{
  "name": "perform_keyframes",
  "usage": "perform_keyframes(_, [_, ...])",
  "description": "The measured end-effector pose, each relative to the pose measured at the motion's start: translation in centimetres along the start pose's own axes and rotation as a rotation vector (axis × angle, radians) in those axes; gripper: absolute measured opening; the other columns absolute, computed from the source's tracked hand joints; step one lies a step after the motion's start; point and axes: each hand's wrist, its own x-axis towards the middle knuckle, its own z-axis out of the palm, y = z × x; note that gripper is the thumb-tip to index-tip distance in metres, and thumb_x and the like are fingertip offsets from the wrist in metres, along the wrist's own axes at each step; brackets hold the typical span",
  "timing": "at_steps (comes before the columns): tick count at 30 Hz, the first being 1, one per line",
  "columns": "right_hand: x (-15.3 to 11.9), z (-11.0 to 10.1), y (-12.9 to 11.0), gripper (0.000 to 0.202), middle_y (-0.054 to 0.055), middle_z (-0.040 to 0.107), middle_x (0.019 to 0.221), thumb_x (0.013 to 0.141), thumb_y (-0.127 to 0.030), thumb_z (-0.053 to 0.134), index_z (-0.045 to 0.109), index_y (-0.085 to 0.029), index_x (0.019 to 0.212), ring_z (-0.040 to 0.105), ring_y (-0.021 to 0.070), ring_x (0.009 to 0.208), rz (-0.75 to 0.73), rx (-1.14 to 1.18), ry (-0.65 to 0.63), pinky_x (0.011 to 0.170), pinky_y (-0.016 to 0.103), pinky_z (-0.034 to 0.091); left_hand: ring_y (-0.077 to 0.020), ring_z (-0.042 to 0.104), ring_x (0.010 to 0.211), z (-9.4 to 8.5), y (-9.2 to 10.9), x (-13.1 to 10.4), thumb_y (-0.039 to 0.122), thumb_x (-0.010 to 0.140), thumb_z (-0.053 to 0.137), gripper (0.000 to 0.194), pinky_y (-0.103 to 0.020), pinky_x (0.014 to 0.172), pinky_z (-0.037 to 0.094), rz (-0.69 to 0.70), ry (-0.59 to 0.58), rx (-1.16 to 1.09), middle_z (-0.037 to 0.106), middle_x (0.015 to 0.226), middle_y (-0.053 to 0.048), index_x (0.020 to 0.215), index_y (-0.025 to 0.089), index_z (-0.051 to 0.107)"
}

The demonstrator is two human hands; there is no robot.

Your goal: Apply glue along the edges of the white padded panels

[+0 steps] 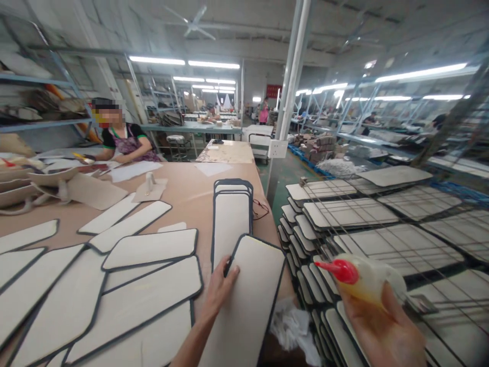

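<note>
My left hand grips the left edge of a long cream panel with dark edging, its thumb on top. The panel lies tilted, partly over a stack of similar narrow panels. In my right hand, off to the right, is a squeeze bottle with a red nozzle and yellowish contents. Its tip points left, and the hand is above the racks. Many more dark-edged cream panels overlap across the left of the table.
Wire racks loaded with panels stand right of the table. Eyeglasses lie by the table's right edge, near a metal post. Crumpled white material sits low between table and racks. A co-worker is at the far left.
</note>
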Motion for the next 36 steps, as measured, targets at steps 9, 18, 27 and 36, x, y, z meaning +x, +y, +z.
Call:
perform_keyframes(9, [1.1, 1.3, 1.3, 0.024, -0.002, 0.068, 0.108, 0.081, -0.036, 0.056, 0.066, -0.032, 0.102, 0.067, 0.0145, 0.071, 0.06, -0.089, 0.03, 0.054, 0.024, 0.06, -0.0167, 0.064, 0.089, -13.2, 2.7, 1.9, 0.017, 0.076, 0.057, 0.035, -0.028, 0.086, 0.047, -0.2, 0.44, -0.324, 0.069, 0.096, -0.008, 0.111, 0.015, 0.057])
perform_keyframes(18, [2.7, 2.3, 4.4, 0.024, 0.004, 0.073, 0.088, 0.077, -0.036, 0.058, 0.068, -0.027, 0.098, 0.069, 0.021, 0.07, 0.066, -0.119, -0.016, 0.05, 0.029, 0.06, -0.0149, 0.066, 0.083, -9.8, 1.4, 7.7, 0.017, 0.073, 0.055, 0.042, -0.024, 0.074, 0.052, -0.127, 0.447, -0.49, 0.07, 0.098, -0.005, 0.114, 0.019, 0.057])
perform_keyframes(27, [1.8, 4.2, 7.3, 0.028, 0.007, 0.073, 0.083, 0.064, -0.03, 0.073, 0.068, -0.02, 0.09, 0.069, 0.0227, 0.073, 0.035, -0.032, -0.152, 0.058, 0.032, 0.06, -0.0219, 0.055, 0.113, -3.3, -1.3, 8.3, 0.02, 0.076, 0.04, 0.053, -0.031, 0.093, 0.046, -0.024, 0.416, -0.328, 0.055, 0.125, -0.012, 0.129, 0.015, 0.042])
perform_keyframes(36, [2.2, 3.3, 11.0, 0.026, 0.004, 0.073, 0.081, 0.065, -0.021, 0.076, 0.067, -0.016, 0.088, 0.068, 0.0195, 0.084, 0.133, 0.017, -0.295, 0.08, 0.033, 0.055, -0.0262, 0.009, 0.139, -2.4, 1.1, 6.1, 0.029, 0.082, 0.05, 0.057, -0.04, 0.113, 0.004, 0.298, 0.481, 0.135, 0.024, 0.146, -0.017, 0.133, 0.011, 0.035])
